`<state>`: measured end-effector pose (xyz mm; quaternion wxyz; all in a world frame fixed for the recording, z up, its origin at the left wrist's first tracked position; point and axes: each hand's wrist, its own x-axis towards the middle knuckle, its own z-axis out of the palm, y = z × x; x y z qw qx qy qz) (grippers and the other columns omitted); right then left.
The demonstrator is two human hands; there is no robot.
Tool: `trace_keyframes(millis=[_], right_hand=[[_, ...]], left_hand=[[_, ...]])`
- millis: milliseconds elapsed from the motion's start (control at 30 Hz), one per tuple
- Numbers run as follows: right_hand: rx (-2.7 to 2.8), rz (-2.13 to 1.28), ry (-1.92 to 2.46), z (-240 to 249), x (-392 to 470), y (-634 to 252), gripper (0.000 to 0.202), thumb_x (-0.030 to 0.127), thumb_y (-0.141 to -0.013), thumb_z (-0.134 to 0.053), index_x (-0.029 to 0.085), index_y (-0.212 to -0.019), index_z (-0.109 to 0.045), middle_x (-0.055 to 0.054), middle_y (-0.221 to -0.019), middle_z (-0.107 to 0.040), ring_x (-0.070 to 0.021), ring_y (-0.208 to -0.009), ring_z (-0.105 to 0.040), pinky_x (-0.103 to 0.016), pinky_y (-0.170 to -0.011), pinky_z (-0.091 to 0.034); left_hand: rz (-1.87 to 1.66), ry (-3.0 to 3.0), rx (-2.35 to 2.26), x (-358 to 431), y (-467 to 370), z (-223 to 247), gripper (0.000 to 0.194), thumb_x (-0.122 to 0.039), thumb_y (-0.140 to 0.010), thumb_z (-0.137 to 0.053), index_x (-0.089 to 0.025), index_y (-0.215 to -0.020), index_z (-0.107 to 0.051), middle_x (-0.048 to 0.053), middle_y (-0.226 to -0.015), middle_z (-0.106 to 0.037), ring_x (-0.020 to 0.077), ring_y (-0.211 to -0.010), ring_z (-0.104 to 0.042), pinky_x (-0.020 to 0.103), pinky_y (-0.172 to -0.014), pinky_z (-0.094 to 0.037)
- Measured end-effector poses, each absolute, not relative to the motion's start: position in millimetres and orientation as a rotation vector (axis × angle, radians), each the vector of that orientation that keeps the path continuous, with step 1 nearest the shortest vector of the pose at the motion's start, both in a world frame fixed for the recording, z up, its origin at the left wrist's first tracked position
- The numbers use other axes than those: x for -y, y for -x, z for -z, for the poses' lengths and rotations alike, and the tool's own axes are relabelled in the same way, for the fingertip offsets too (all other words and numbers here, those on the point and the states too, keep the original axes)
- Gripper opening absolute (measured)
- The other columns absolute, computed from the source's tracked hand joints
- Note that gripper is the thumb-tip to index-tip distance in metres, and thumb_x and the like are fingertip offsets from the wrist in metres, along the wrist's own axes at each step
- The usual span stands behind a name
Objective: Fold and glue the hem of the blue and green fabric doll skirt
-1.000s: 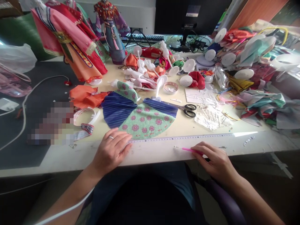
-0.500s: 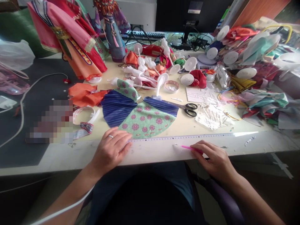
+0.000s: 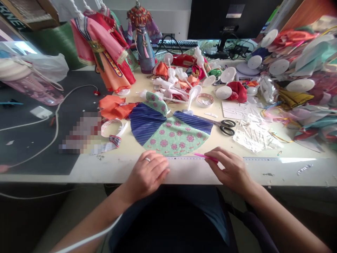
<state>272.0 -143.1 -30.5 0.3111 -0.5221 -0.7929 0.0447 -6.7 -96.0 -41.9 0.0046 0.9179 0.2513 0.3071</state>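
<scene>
A round skirt piece [image 3: 173, 135] of green flowered and navy striped cloth lies spread on the table. Small orange-pink beads run along its lower right edge. My left hand [image 3: 150, 172], wearing a ring, rests at the cloth's lower left edge, fingers lying down and slightly bent. In my right hand [image 3: 230, 168] is a thin pink pen-like stick [image 3: 201, 155], pinched between thumb and fingers. Its tip points left, close to the cloth's lower edge. A clear ruler [image 3: 259, 159] lies along the table front, partly behind both hands.
Black-handled scissors [image 3: 226, 127] touch the cloth's right side. Beyond lie a tape roll [image 3: 205, 100], white doll bodies [image 3: 172, 75] and a clear bag [image 3: 249, 137]. Orange cloth [image 3: 116, 107] is at left. Dressed dolls [image 3: 105, 63] stand behind; fabric scraps [image 3: 316, 119] pile up at right.
My right hand has brought the pink stick up and left, to the cloth's lower edge. My left hand stays by the cloth. The view has shifted left.
</scene>
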Motion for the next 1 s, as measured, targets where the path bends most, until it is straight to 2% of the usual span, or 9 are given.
trace_keyframes(millis=[533,1000], right_hand=[[2.081,-0.007,1.403,47,115,-231,0.011,0.017,-0.092,-0.050,0.019,-0.091,-0.061,-0.006,-0.081,-0.063,-0.0179,-0.071,-0.058,-0.032,-0.067,-0.047],[2.110,0.076,1.357,50,112,-231,0.008,0.013,-0.088,-0.056,0.018,-0.089,-0.062,-0.004,-0.075,-0.061,-0.0166,-0.070,-0.055,-0.034,-0.077,-0.047]], left_hand=[[-0.894,-2.855,-0.886,96,-24,44,0.015,-0.018,-0.089,-0.055,-0.011,-0.098,-0.064,0.012,-0.101,-0.071,0.0248,-0.093,-0.063,0.041,-0.083,-0.049],[-0.936,-2.788,-1.013,93,-23,47,0.016,-0.020,-0.088,-0.056,-0.012,-0.100,-0.064,0.011,-0.103,-0.070,0.0247,-0.098,-0.060,0.042,-0.090,-0.043]])
